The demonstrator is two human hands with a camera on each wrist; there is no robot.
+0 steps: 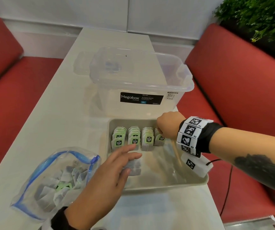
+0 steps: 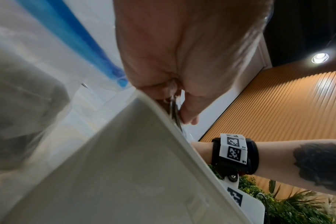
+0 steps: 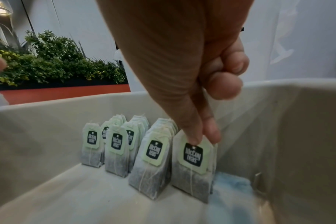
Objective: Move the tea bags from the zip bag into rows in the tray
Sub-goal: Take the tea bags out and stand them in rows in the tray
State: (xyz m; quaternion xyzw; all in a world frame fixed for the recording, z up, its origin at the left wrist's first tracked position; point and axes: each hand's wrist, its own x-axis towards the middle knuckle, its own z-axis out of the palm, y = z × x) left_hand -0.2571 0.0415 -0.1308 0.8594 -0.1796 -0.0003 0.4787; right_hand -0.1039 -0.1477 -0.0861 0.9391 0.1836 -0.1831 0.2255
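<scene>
- Right hand (image 3: 182, 75): fingertips (image 3: 211, 133) pinch the top of the front tea bag (image 3: 192, 171), upright in the tray (image 3: 278, 121).
- Left hand (image 1: 106, 176): fingers spread, thumb pinning loose tea bags (image 1: 134, 168) beneath.
- Risk: abrupt release could topple neighbouring rows (image 3: 113, 151) beside the fingertips.
- Zip bag (image 1: 50, 183): remaining bags, behind left palm.

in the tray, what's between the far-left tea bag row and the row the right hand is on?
Two more upright tea bag rows, seen in head and right wrist views.
</scene>
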